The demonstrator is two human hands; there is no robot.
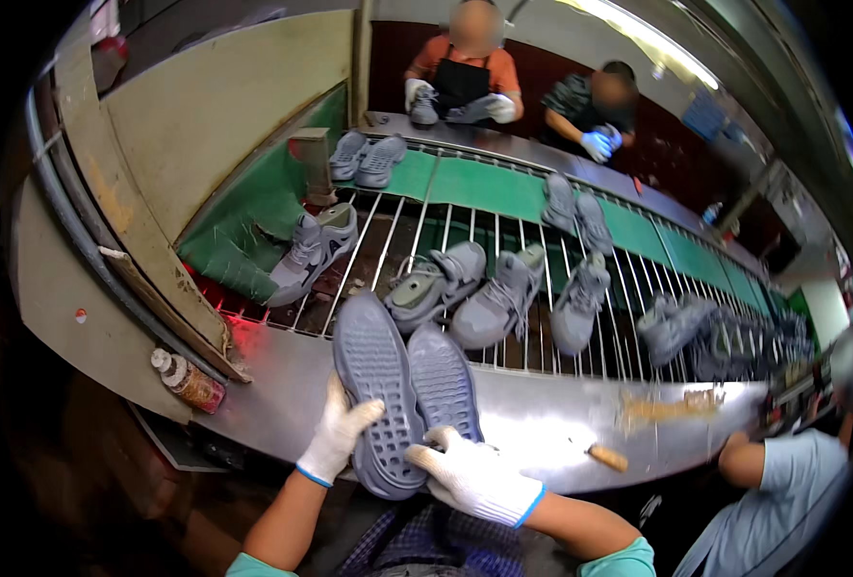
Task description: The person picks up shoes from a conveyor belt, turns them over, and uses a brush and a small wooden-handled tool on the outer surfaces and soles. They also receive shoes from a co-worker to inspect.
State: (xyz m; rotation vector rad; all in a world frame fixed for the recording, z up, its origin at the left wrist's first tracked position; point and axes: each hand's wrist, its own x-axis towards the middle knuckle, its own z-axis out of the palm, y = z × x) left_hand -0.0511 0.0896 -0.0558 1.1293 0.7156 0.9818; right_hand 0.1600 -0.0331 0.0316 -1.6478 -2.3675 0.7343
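My left hand (338,428), in a white knit glove, grips a large grey shoe sole (378,385) from its left side, the thumb lying across its grid of recesses. A second grey shoe sole (443,377) stands close beside it on the right, with a similar grid. My right hand (470,473), also gloved, is closed round the lower end of this second sole, and its fingertips reach the edge of the first. Both soles tilt upward over the metal ledge. Just beyond them, grey lace-up shoes (499,298) rest on the wire rack.
The rack (373,240) carries more grey shoes, with a green belt (474,192) behind it. On the metal ledge (542,409) lie a wooden-handled tool (608,458) and, left, a bottle (188,380). Two people work across the rack; another person (782,500) is at right.
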